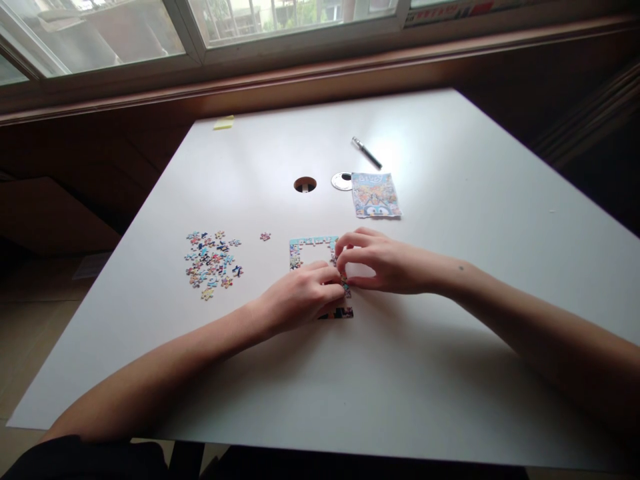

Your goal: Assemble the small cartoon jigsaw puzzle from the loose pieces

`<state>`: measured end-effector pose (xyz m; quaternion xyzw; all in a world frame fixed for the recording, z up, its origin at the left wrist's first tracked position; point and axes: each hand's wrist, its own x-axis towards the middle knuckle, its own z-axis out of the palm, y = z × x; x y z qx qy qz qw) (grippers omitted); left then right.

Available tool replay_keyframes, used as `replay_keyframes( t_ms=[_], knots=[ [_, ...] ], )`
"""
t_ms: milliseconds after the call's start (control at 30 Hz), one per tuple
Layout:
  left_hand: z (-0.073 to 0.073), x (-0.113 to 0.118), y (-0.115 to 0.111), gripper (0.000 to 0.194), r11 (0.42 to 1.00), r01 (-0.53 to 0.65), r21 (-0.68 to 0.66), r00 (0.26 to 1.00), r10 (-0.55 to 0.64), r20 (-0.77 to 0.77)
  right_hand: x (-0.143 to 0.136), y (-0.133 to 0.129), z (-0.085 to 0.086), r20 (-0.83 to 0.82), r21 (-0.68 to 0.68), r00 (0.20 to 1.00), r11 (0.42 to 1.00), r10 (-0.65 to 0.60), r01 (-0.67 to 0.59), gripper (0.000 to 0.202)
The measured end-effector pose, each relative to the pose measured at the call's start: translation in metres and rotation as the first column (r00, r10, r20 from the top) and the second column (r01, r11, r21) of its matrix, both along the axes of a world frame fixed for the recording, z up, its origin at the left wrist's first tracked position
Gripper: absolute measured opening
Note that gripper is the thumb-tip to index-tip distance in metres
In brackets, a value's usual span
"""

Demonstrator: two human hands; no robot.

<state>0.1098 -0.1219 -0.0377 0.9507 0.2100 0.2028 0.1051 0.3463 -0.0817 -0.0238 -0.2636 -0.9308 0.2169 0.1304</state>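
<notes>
The left hand [313, 290] reaches across the partly assembled puzzle [314, 240], fingers bent, their tips at its right side. The right hand [377, 260] curls in from outside that same side, thumb and fingers arched around a gap; whether either hand pinches a piece, I cannot tell. The puzzle lies directly under and between them, its long axis running from the table's near edge toward the far one; white shows inside its border. The loose pile of pieces [215, 259] sits toward the left edge, nearer the left hand, with a single piece [265, 237] between pile and puzzle. Beyond the right hand lie a picture sheet [376, 197] and a pen [367, 153]. The white table [440, 400] bears a yellow note [223, 123] near its far left corner; past the far edge is a window [290, 20].
</notes>
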Motion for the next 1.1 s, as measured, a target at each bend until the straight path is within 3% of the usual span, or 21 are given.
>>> replay_keyframes(
  t_ms=[367,667,900,1033,1100],
  knots=[
    [0.011,-0.008,0.011,0.013,0.999,-0.001,-0.045,0.998,0.003,0.059,-0.002,-0.004,0.006,0.011,0.006,1.0,1.0,0.013,-0.013,0.015],
    [0.013,-0.01,0.011,0.013,0.999,-0.007,0.037,0.994,0.011,-0.109,-0.004,-0.007,0.009,0.027,0.03,1.0,1.0,-0.002,0.001,0.016],
    [0.014,-0.008,0.007,0.016,0.999,-0.003,-0.034,0.991,-0.002,-0.135,-0.005,-0.007,0.003,0.063,0.114,0.998,0.993,-0.009,0.002,0.018],
    [0.025,-0.014,0.015,0.02,0.996,0.016,-0.091,0.981,-0.033,-0.189,-0.006,-0.008,0.004,0.088,0.155,0.996,0.988,-0.002,-0.012,0.015],
    [0.036,-0.026,0.026,0.016,0.992,-0.034,-0.123,0.973,0.004,-0.232,-0.006,-0.009,0.006,0.096,0.162,0.995,0.987,0.0,-0.016,0.015]
  ],
)
